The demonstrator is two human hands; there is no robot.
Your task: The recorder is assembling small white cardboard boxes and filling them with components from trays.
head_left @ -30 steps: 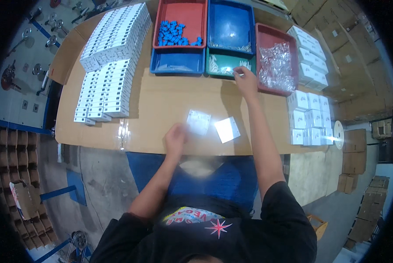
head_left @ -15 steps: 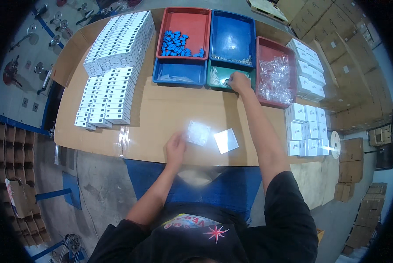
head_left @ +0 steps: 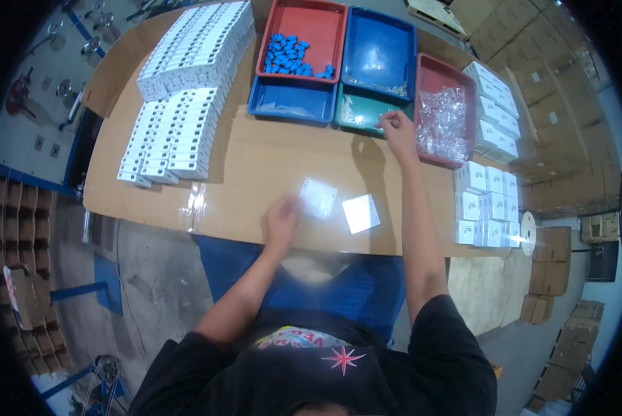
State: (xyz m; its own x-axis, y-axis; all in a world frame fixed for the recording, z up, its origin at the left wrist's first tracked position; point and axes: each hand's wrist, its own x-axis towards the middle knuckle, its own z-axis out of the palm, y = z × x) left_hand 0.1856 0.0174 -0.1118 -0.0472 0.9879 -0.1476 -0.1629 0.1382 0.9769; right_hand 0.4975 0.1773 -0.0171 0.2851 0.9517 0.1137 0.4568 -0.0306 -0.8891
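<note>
My left hand (head_left: 283,219), its fingers curled, is at the left edge of a clear, flat plastic packet (head_left: 318,198) and seems to pinch it. Glare and blur hide the fingertips in part. To the right of the packet, a white square card (head_left: 361,213) lies on the cardboard tabletop. My right hand (head_left: 399,132) is above the front edge of a green tray (head_left: 358,123) that has small pale pieces in it. Its thumb and fingers are pinched together, and whatever may be between them is too small to make out.
Behind stand a red tray (head_left: 304,17) of blue clips, two blue trays (head_left: 380,41) (head_left: 291,114), and a red tray (head_left: 428,64) of clear bags. White boxes are stacked at left (head_left: 179,132) and right (head_left: 491,194). A white reel (head_left: 528,234) stands by the right boxes.
My right hand has come up out of the green tray and moved slightly right, fingers pinched. My left hand stays by the clear packet. The whole view has shifted a little.
</note>
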